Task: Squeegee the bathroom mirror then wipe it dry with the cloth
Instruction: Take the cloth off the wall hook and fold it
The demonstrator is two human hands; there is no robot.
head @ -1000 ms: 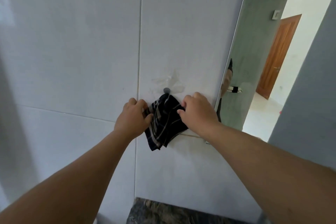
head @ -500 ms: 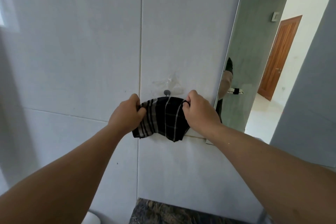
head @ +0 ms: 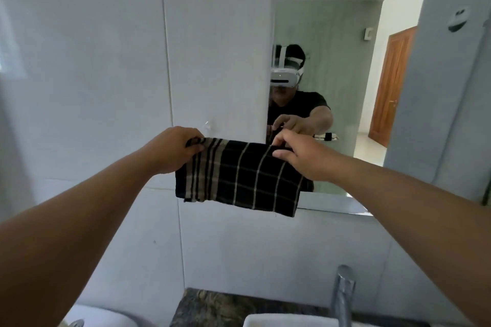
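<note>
A black cloth (head: 239,176) with pale checked stripes hangs spread out flat in front of the tiled wall. My left hand (head: 176,147) pinches its top left corner and my right hand (head: 297,154) pinches its top right corner. The bathroom mirror (head: 345,66) fills the upper right, and the cloth's right end overlaps its lower left corner. A clear wall hook (head: 208,125) sits just above the cloth. No squeegee is in view.
Pale wall tiles (head: 93,74) cover the left. Below are a dark stone counter (head: 225,308), a white basin (head: 279,321) and a chrome tap (head: 344,295). The mirror reflects a person wearing a headset and a wooden door (head: 390,85).
Both hands pulled the bunched cloth off the hook and spread it out wide. The view swung right and down, bringing the mirror, tap and basin into sight.
</note>
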